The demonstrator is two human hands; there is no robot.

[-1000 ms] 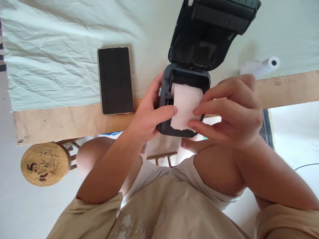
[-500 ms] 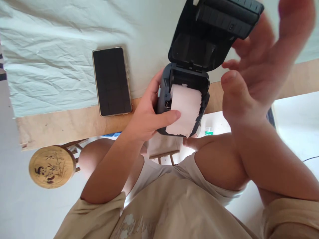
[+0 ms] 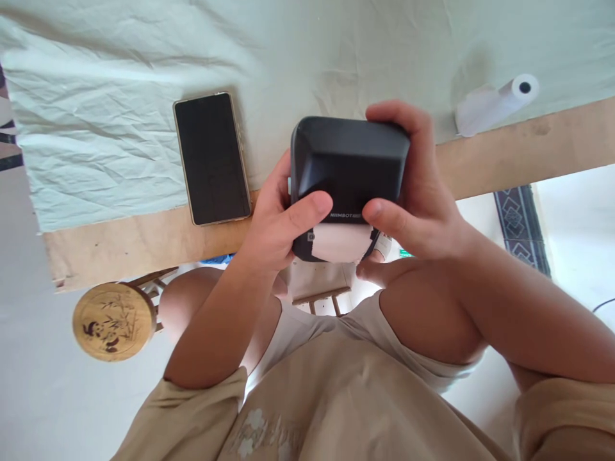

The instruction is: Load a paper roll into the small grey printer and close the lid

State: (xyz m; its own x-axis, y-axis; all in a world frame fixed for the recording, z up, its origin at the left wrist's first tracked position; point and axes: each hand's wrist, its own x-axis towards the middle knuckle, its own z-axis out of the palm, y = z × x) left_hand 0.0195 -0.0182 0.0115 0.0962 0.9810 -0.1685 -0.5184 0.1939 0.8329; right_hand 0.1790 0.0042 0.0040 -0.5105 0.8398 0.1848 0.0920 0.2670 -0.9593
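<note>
1. Niimbot printer [image 3: 350, 169], black, lid lowered, held over the near edge of the bench [image 3: 509, 153].
2. Left hand [image 3: 273, 224], fingers clamped on its left side.
3. Right hand [image 3: 427, 208], fingers clamped on its right.
4. White paper [image 3: 341, 243], protruding beneath lid.
5. Smartphone [image 3: 211, 157], bench, left.
6. Paper roll [image 3: 494, 109], bench, right.

My left hand [image 3: 283, 221] and right hand [image 3: 418, 192] flank the black, rounded plastic printer [image 3: 353, 173] above the near edge of the wooden tabletop [image 3: 528, 150], white paper [image 3: 339, 242] at the printer's near end. To its left, the black rectangular phone [image 3: 211, 160] straddles the pale green cloth [image 3: 120, 128] and that edge. Rightward, the white cylindrical paper roll [image 3: 494, 105] lies on the cloth. The round wooden stool [image 3: 115, 321] stands near the tabletop's near left corner.
</note>
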